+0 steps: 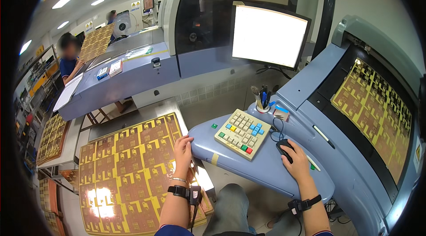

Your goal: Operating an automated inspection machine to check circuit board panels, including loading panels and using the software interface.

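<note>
My right hand (296, 161) is wrapped over a black computer mouse (285, 150) on the blue console shelf (266, 171). My left hand (182, 150) rests at the shelf's left end, fingers loosely bent against its edge, with nothing seen in it. Between my hands lies a beige keypad (242, 134) with several coloured keys. Below and left of my left hand spreads a large copper-and-gold patterned circuit board panel (128, 169), on top of a stack. A lit monitor (270, 35) stands beyond the keypad; its screen is washed out white.
At right, another patterned panel (377, 111) lies in the machine's sloping black bay. A pen cup (262, 103) and a white pen (322, 134) sit beside the shelf. At far left, a person (69, 58) holds up a panel (96, 43). More panels (52, 138) are stacked nearby.
</note>
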The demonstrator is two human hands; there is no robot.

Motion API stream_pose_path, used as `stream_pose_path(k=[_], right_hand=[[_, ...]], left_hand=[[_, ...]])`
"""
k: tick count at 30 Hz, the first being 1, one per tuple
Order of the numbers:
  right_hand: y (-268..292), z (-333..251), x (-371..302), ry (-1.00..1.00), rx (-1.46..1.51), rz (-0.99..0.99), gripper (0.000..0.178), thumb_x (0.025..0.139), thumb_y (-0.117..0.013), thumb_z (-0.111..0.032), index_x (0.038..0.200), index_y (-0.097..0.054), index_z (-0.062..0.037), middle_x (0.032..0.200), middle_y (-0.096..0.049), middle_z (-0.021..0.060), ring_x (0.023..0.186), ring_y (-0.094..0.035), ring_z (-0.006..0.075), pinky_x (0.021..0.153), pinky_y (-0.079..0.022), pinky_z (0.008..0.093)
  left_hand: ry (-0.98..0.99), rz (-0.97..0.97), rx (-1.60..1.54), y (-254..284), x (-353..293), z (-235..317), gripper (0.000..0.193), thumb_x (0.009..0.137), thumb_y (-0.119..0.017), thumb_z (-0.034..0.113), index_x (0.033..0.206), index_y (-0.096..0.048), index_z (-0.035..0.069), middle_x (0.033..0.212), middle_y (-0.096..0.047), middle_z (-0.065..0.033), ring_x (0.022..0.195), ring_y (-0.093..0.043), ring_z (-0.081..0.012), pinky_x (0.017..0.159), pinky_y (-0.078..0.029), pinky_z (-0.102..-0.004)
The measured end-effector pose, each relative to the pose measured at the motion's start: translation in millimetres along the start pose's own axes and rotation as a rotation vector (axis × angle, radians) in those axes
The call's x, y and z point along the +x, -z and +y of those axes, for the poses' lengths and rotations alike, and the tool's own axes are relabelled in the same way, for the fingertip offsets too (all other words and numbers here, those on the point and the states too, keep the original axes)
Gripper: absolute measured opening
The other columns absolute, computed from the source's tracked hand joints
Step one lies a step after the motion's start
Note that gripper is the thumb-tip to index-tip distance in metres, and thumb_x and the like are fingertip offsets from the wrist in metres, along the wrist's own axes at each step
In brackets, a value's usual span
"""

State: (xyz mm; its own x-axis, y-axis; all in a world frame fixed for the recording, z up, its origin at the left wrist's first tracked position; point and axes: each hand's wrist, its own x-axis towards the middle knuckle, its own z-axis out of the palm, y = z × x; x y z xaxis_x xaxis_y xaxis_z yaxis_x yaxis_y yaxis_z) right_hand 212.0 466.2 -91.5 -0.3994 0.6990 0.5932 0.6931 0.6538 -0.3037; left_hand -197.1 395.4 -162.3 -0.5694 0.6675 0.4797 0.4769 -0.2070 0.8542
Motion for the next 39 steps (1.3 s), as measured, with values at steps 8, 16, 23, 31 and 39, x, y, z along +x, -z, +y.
stream_pose_path(k=[8,16,23,31,39], right_hand=[[-1.1,0.9,-0.2,-0.004,0.004,-0.006,0.039,0.079,-0.075,-0.014,0.117,-0.069,-0.0164,0.134,-0.057,0.013,0.111,-0.06,0.0352,0.093,-0.051,0.0442],[-0.5,0.9,-0.4,-0.006,-0.004,-0.003,0.039,0.078,-0.075,-0.014,0.117,-0.069,-0.0167,0.134,-0.057,0.0124,0.111,-0.06,0.0351,0.092,-0.051,0.0441],[-1.2,1.0,-0.5,-0.01,-0.003,-0.012,0.039,0.078,-0.075,-0.014,0.117,-0.069,-0.0168,0.135,-0.057,0.0123,0.111,-0.06,0.0352,0.093,-0.051,0.0442],[-1.4,1.2,-0.3,0.0,-0.004,0.0,0.039,0.078,-0.075,-0.014,0.117,-0.069,-0.0167,0.134,-0.057,0.0133,0.111,-0.06,0.0357,0.093,-0.051,0.0442],[-0.4,1.1,0.3,0.001,0.001,-0.002,0.04,0.078,-0.075,-0.014,0.117,-0.069,-0.0171,0.135,-0.057,0.0126,0.111,-0.06,0.0355,0.092,-0.051,0.044]], left_hand=[[0.002,0.004,-0.003,0.3,-0.4,-0.1,0.019,0.094,-0.055,0.005,0.103,-0.071,0.005,0.12,-0.061,-0.0125,0.115,-0.058,-0.0279,0.093,-0.051,-0.037],[0.007,0.004,-0.002,-1.8,-0.1,-0.7,0.019,0.094,-0.055,0.005,0.103,-0.071,0.006,0.12,-0.061,-0.0124,0.115,-0.058,-0.0281,0.093,-0.051,-0.0368],[0.007,0.004,-0.004,-0.8,-0.6,0.8,0.019,0.094,-0.055,0.004,0.103,-0.071,0.005,0.12,-0.061,-0.0133,0.115,-0.058,-0.0288,0.095,-0.05,-0.0369],[0.025,0.003,-0.014,-1.0,-0.1,-0.6,0.019,0.093,-0.055,0.004,0.103,-0.071,0.004,0.12,-0.061,-0.0137,0.115,-0.058,-0.0289,0.096,-0.05,-0.0372],[0.011,-0.001,0.011,0.8,0.2,-0.8,0.019,0.094,-0.054,0.004,0.103,-0.071,0.004,0.12,-0.061,-0.0136,0.115,-0.058,-0.0286,0.095,-0.05,-0.0369]])
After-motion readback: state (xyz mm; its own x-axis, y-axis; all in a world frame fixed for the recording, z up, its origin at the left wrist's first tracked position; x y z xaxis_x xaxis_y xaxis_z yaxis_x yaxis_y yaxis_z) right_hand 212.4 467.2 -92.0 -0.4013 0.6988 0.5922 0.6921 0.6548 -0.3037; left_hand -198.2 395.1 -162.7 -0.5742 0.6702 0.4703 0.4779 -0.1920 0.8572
